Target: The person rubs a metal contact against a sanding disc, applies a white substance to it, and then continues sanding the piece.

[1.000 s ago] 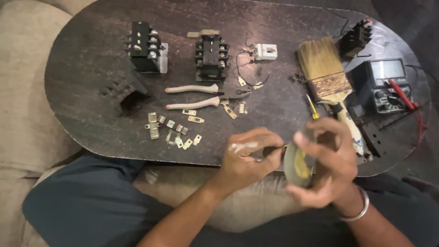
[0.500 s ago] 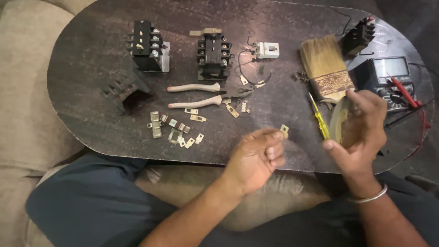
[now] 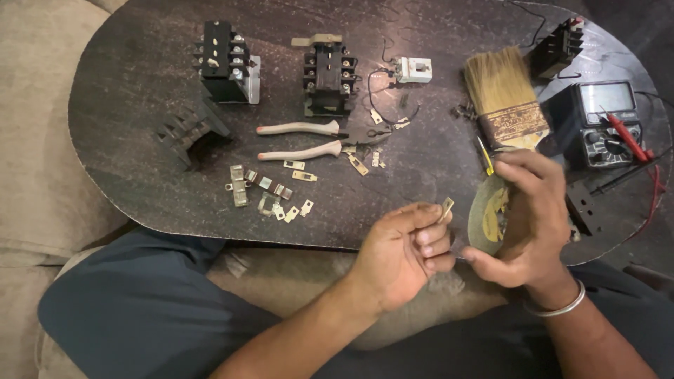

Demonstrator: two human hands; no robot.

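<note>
Fingers of your left hand (image 3: 407,249) curl in and pinch a small brass contact strip (image 3: 446,206) at their tips, holding it up over the near edge of the counter (image 3: 140,84). Your right hand (image 3: 530,217) is closed around a flat round disc (image 3: 488,214), gripping it on edge, thumb low and fingers bent over the top; a bangle (image 3: 562,305) sits on that wrist. The two hands are close together, thumbs almost meeting, though you cannot tell whether they touch.

Just beyond your right hand lies a wide paintbrush (image 3: 502,98), bristles pointing away from you, with a thin yellow screwdriver (image 3: 484,154) beside its ferrule. To its right sits a multimeter (image 3: 604,123) with red probes (image 3: 625,137) across it, and a black block (image 3: 562,45) farther back.

Left of the brush, pliers (image 3: 316,139) with pale handles lie open, jaws toward the right. Behind them stand two black contactors (image 3: 326,74), (image 3: 221,63), and a small white switch (image 3: 413,69) with dark wires. A black ribbed cover (image 3: 189,130) lies at the left. Near you, left of your hands, loose metal contact pieces (image 3: 270,193) are scattered in a small cluster.
</note>
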